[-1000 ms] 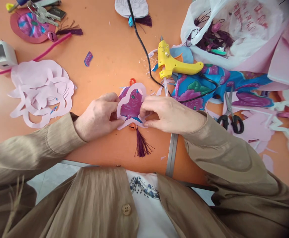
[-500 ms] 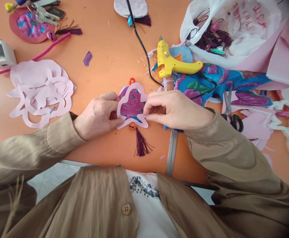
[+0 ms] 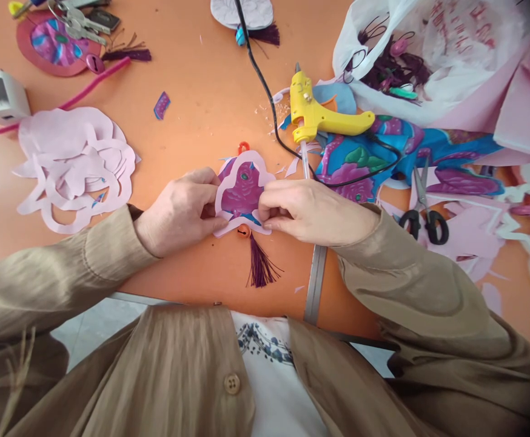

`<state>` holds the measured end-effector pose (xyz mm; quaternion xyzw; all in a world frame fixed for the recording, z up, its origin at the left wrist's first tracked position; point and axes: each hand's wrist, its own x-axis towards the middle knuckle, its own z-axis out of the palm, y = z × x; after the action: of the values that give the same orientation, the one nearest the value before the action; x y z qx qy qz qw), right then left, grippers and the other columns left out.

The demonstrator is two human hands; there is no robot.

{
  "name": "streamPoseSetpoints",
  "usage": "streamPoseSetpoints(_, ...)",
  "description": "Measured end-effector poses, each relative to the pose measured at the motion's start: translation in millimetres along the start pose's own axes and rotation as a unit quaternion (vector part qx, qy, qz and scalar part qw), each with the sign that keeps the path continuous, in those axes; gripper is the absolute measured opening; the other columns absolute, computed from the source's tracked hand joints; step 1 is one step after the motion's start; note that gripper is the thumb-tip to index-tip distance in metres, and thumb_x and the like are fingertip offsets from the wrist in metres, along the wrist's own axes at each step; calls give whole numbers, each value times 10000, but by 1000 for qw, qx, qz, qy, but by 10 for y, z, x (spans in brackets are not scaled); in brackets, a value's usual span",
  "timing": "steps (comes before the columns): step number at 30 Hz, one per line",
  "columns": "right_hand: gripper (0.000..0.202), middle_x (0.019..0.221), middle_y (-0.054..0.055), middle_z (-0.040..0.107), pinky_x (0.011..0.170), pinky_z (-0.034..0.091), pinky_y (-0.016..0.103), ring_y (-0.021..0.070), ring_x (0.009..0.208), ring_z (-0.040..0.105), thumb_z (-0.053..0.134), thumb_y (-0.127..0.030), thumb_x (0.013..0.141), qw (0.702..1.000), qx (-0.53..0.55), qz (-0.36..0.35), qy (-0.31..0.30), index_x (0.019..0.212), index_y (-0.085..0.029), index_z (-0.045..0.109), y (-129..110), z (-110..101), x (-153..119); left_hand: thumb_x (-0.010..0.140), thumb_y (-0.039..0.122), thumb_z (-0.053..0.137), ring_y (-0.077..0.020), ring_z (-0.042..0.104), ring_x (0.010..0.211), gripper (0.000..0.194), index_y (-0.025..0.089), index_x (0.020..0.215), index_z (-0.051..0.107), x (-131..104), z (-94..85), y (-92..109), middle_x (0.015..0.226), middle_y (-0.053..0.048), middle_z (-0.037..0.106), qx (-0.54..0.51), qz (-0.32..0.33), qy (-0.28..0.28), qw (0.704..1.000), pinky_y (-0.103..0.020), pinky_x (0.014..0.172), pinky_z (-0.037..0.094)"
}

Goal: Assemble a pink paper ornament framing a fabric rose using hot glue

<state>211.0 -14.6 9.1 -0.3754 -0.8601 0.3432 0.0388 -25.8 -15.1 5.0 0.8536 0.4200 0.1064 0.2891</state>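
Observation:
Between my hands lies a fabric pendant [image 3: 242,193], purple flowered cloth under a pink scalloped frame. A red loop [image 3: 244,147] shows at its top. An orange bell [image 3: 244,231] and a dark purple tassel [image 3: 262,265] hang from the bottom edge. My left hand [image 3: 181,209] pinches the pendant's left edge between thumb and fingers. On the opposite side, the curled fingers of my right hand [image 3: 304,209] grip the frame's lower right edge. The fingertips hide parts of both edges.
A yellow glue gun [image 3: 310,109] with a black cord lies beyond my right hand. Scissors [image 3: 422,209], flowered cloth [image 3: 360,170] and a white plastic bag [image 3: 465,54] are to the right. Pink cutouts [image 3: 78,164] are piled left, near a white cube [image 3: 1,97].
My right hand has shifted slightly left and down along the frame's right edge. My left hand keeps its hold. The view has moved slightly.

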Motion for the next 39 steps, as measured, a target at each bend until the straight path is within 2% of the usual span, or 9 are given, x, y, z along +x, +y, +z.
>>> streamPoseSetpoints(8,110,746,2,560,648,307,274,126,670,465,655,-198,811,998,-14,53,26,735,-167,582,-95,38,8,798,255,653,-120,560,728,138,134,741,688,4,11,-10,885,-32,590,-11,3,3,1000,-233,685,462)
streamPoseSetpoints(13,169,730,-7,550,620,272,274,121,663,466,693,-129,776,992,-41,110,39,696,-170,550,-182,83,38,802,255,651,-118,559,716,143,134,732,682,2,20,-17,883,-32,587,-23,-1,5,1000,-245,679,464)
streamPoseSetpoints(20,172,743,-6,568,612,281,270,119,658,485,709,-125,769,992,-29,117,35,711,-171,554,-180,86,51,859,335,604,-120,555,698,226,141,787,694,-23,-20,-6,878,-46,596,-67,5,1,998,-272,665,470)
streamPoseSetpoints(26,151,723,-12,577,611,294,267,117,647,495,717,-143,764,990,-40,135,25,708,-170,580,-185,83,67,860,260,641,-118,594,770,148,136,788,678,-86,-123,31,959,-52,629,-71,-16,-16,997,-236,701,482)
streamPoseSetpoints(29,128,730,-8,597,623,301,271,124,664,519,716,-162,775,988,-48,143,17,729,-172,598,-193,76,73,852,273,663,-122,601,722,213,154,685,605,-160,-196,2,883,-35,636,-15,2,10,1000,-246,673,481)
streamPoseSetpoints(32,102,742,-6,609,631,307,274,131,682,534,706,-166,783,987,-48,150,10,754,-178,609,-200,70,77,883,309,646,-170,622,775,242,184,689,575,-265,-263,4,865,-37,647,109,13,126,986,-300,716,502)
streamPoseSetpoints(34,104,749,-5,612,633,308,275,132,691,535,703,-165,789,987,-46,154,8,753,-180,606,-206,69,79,912,282,620,-197,638,842,198,186,740,599,-334,-277,39,916,-53,673,160,47,192,967,-334,760,522)
streamPoseSetpoints(35,112,751,-5,612,633,307,275,131,693,534,705,-164,792,987,-45,154,7,749,-180,603,-208,69,80,931,238,591,-201,647,871,156,182,788,621,-365,-270,63,950,-58,690,162,85,195,964,-340,776,533)
streamPoseSetpoints(39,131,752,1,612,643,305,276,124,696,519,702,-154,820,989,-44,144,4,746,-172,595,-213,66,76,972,76,435,-266,596,1226,272,146,1123,651,-447,-164,134,1218,-93,700,154,241,84,955,-393,954,538)
